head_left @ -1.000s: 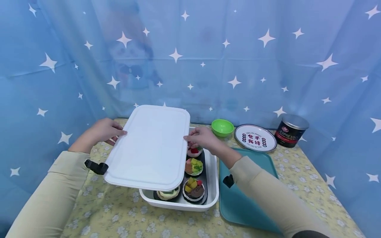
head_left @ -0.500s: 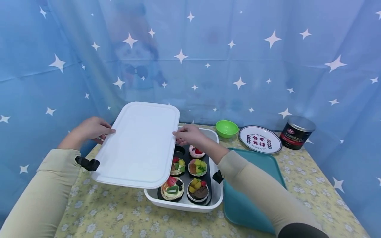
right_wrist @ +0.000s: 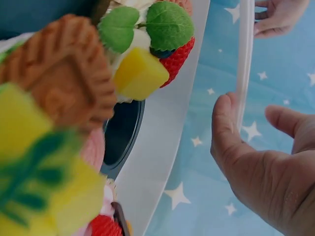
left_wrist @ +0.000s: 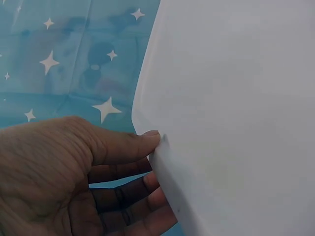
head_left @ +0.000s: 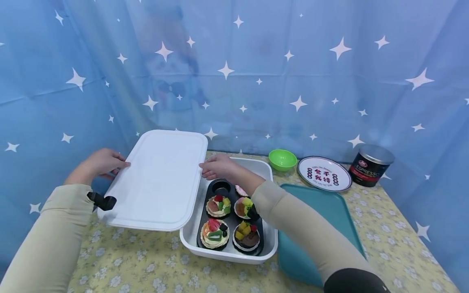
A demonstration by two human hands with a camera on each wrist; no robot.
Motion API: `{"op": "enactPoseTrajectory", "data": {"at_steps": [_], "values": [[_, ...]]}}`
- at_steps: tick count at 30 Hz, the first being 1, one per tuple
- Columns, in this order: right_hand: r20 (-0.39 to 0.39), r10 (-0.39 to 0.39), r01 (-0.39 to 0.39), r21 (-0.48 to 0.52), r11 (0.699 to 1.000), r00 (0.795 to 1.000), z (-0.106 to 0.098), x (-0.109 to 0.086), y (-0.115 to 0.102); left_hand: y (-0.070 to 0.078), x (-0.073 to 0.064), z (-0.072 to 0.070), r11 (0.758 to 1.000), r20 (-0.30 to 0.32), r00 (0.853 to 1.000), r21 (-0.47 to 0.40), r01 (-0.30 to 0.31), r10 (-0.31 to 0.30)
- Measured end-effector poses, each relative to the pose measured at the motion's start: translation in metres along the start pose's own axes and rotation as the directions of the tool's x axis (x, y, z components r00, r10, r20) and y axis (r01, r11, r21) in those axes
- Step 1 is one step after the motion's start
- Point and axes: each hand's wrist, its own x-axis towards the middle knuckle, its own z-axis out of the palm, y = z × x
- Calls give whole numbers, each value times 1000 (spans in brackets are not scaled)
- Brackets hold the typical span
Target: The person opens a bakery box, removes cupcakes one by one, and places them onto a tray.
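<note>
A flat white rectangular lid (head_left: 157, 179) is held tilted, to the left of a white rectangular box (head_left: 229, 256) and partly over its left edge. My left hand (head_left: 100, 162) pinches the lid's left edge, thumb on top and fingers beneath, as the left wrist view shows. At the opposite edge, my right hand (head_left: 221, 167) holds the lid with its fingertips. Inside the box lies a dark muffin pan (head_left: 221, 186) bearing several fruit-topped cakes (head_left: 218, 206); one back-left cup shows bare. My right hand and forearm cover part of the pan.
A teal tray (head_left: 315, 260) lies right of the box. Behind it stand a green bowl (head_left: 283, 159), a white plate (head_left: 324, 174) with red and dark printing, and a black espresso tin (head_left: 371, 165). A flowered cloth (head_left: 146, 260) covers the table; a starry blue curtain (head_left: 256, 61) hangs behind.
Both hands have moved the lid leftward, off most of the box. More of the muffin pan, its left-hand cakes and the bare cup now show.
</note>
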Motion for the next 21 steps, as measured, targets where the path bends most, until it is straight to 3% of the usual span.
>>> {"op": "enactPoseTrajectory", "data": {"at_steps": [8,17,21], "values": [[10,11,-11,8,1000,1000,15,14,1,-22,9,5,997,-41,999,69,20,-17],[22,31,-30,-53,998,999,25,21,3,-36,14,12,995,-33,998,80,56,-54],[44,33,-32,-31,999,998,25,23,1,-41,17,15,996,-39,998,73,56,-53]]}}
